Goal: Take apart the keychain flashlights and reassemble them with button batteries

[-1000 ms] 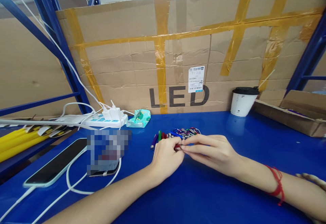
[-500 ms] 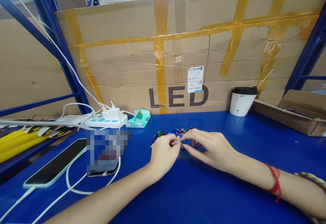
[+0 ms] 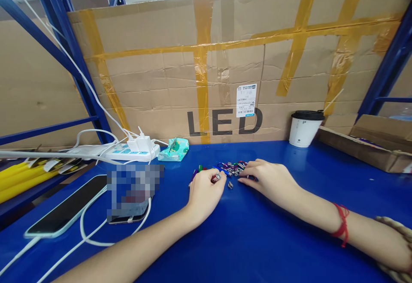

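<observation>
My left hand [image 3: 206, 193] is closed round a small red metal tube [image 3: 216, 178], whose silver end faces me. Most of the tube is hidden by the fingers. A small silver metal piece [image 3: 230, 185] lies on the blue tabletop between my hands. Behind it spreads a pile of small silver parts with coloured clips [image 3: 234, 168]. At the right end of that pile, my right hand [image 3: 273, 182] hovers low with bent fingers, thumb apart from the forefinger. Several coloured tubes [image 3: 195, 173], purple and green among them, lie behind my left hand, partly covered by it.
A lidded paper cup [image 3: 304, 130] and an open cardboard box [image 3: 363, 150] stand at the back right. To the left are a phone [image 3: 67, 206], white cables, a power strip [image 3: 128, 152] and a teal packet [image 3: 174, 149]. A large cardboard sheet [image 3: 154, 81] closes off the back.
My right hand has moved away from the left, rightward to the pile. The silver piece now shows on the table between them. My left hand still holds the red tube.
</observation>
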Demonstrator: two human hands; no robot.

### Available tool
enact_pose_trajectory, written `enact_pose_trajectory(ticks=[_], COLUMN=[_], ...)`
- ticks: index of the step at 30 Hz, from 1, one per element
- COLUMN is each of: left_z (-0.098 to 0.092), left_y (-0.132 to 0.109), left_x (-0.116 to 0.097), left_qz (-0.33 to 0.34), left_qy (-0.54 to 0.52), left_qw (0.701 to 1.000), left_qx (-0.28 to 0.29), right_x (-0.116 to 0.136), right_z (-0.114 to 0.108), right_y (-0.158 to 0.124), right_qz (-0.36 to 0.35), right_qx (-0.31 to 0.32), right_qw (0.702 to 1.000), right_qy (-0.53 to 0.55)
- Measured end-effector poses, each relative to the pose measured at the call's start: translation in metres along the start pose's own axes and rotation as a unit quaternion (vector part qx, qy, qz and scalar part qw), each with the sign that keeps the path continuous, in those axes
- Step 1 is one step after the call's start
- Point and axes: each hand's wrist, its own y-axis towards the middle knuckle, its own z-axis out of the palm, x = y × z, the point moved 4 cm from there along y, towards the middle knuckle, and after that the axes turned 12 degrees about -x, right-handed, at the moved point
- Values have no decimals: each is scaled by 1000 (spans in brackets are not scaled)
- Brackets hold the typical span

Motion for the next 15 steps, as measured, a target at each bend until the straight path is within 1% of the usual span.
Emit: enact_pose_trajectory(ticks=[5, 10, 15], left_z=[-1, -3, -1], left_y=[-1, -2, -2], left_x=[-2, -4, -2], left_qz=[5, 17, 2], left_qy=[-10, -11, -26], left_qw=[1000, 1000, 1000], left_qx=[0, -5, 3], right_x=[3, 4, 4], right_z=[3, 4, 2], right_y=[-1, 0, -1], right_qz=[-14, -14, -3], right_qx=[-9, -11, -12], right_qw=[1000, 999, 999], right_qy=[14, 36, 50])
